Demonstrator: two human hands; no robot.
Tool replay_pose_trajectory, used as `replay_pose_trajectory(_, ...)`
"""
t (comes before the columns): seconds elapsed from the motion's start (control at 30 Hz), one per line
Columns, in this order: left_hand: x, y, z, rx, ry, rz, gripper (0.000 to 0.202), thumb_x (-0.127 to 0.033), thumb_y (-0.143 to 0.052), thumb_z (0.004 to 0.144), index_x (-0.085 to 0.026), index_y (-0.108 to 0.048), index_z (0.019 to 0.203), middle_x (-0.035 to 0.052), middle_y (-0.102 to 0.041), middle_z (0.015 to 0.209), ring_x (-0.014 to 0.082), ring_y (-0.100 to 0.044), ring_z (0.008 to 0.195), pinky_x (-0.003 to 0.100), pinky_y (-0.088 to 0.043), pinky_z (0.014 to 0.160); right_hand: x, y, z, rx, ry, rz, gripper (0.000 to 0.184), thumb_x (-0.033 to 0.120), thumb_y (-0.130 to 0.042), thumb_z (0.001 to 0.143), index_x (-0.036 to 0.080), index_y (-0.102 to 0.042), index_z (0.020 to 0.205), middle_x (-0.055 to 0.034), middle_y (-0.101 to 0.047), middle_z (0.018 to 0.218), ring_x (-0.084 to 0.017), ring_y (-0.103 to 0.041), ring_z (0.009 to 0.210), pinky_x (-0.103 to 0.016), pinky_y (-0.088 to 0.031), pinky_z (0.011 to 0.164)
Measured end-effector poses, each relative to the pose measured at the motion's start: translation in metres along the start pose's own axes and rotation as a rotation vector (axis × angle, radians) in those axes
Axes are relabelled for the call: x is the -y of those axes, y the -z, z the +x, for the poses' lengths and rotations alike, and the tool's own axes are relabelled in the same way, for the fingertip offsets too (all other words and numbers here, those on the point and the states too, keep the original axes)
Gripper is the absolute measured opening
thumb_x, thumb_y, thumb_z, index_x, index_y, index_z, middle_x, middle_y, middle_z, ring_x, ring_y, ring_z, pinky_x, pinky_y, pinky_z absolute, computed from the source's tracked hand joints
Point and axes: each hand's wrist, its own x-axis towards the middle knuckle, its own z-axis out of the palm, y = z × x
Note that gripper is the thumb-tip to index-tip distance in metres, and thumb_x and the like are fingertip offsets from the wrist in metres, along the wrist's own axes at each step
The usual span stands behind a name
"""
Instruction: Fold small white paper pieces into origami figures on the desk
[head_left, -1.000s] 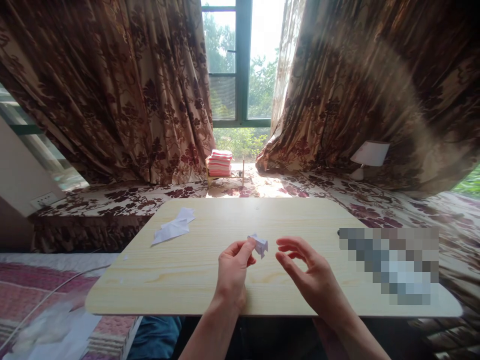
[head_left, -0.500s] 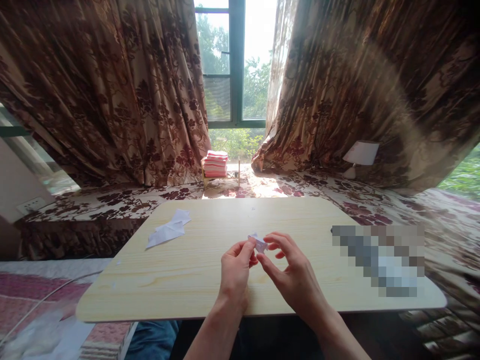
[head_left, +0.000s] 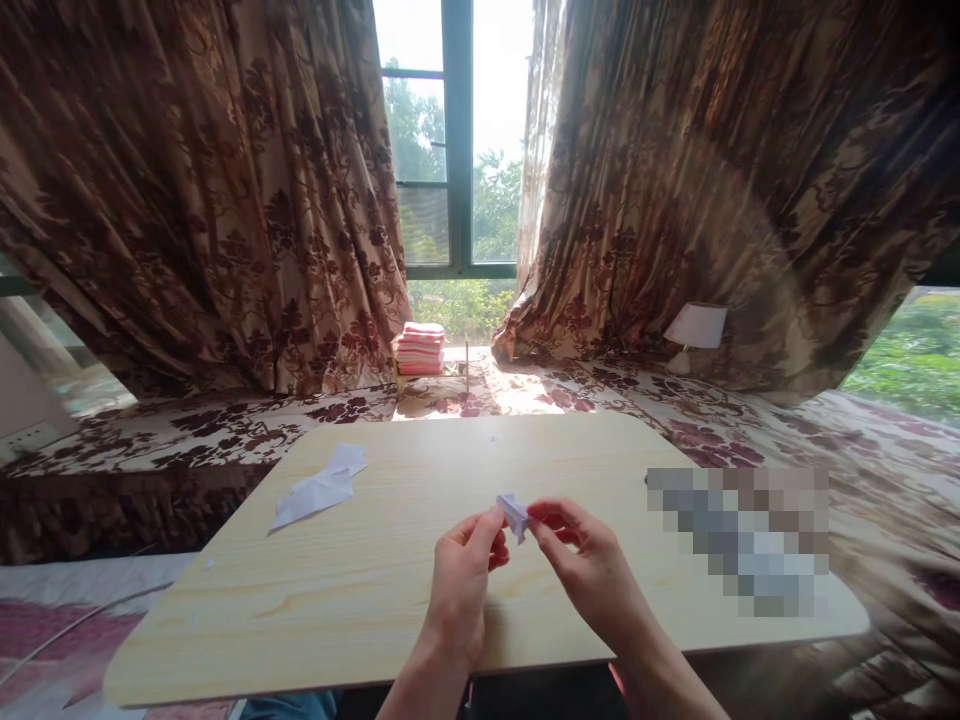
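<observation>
A small folded piece of pale paper [head_left: 514, 512] is pinched between both my hands just above the light wooden table [head_left: 390, 600]. My left hand [head_left: 465, 580] grips its left side with thumb and fingers closed. My right hand [head_left: 581, 565] pinches its right side with thumb and forefinger. A second folded white paper [head_left: 319, 485] lies flat on the table's far left part, away from both hands.
A blurred-out patch [head_left: 739, 540] covers the table's right end. Behind the table is a flower-patterned ledge with a stack of pink and white cloths [head_left: 420, 350] on a small stand and a white lamp [head_left: 694, 335]. Heavy brown curtains frame the window.
My right hand, open and apart a second ago, has closed in and pinched the small paper that my left hand held. The view has shifted a little.
</observation>
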Motion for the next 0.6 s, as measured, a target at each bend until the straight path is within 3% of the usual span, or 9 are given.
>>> replay_pose_trajectory(0.33,0.003,0.009,0.005,-0.023,-0.091,0.106,0.030,-0.041,-0.071,0.067,-0.013,-0.067,0.058,-0.0011,-0.053,0.054,0.0111,-0.043,0.057,0.025,-0.037,0.060,-0.002,-0.005,0.002,0.049,-0.041,0.081,0.018,0.033,-0.058,0.082,0.018,-0.064,0.086,-0.0060,-0.070,0.080,-0.020,-0.065,0.074,-0.032,-0.050,0.068)
replay_pose_trajectory(0.47,-0.001,0.012,0.004,-0.038,-0.140,0.141,0.024,-0.036,-0.070,0.068,-0.013,-0.071,0.063,0.0006,-0.059,0.057,0.0116,-0.044,0.058,0.024,-0.037,0.060,0.000,-0.005,0.007,0.022,-0.100,0.170,0.032,0.042,-0.061,0.080,0.016,-0.062,0.098,-0.0068,-0.070,0.080,-0.020,-0.065,0.074,-0.031,-0.050,0.065)
replay_pose_trajectory(0.6,-0.008,0.013,-0.002,0.005,-0.232,0.219,0.022,-0.035,-0.067,0.072,-0.014,-0.074,0.068,0.0023,-0.065,0.061,0.0144,-0.052,0.061,0.024,-0.040,0.062,0.008,-0.003,0.016,0.038,-0.136,0.168,0.038,0.049,-0.059,0.079,0.014,-0.068,0.092,-0.0085,-0.071,0.081,-0.020,-0.063,0.071,-0.030,-0.049,0.060)
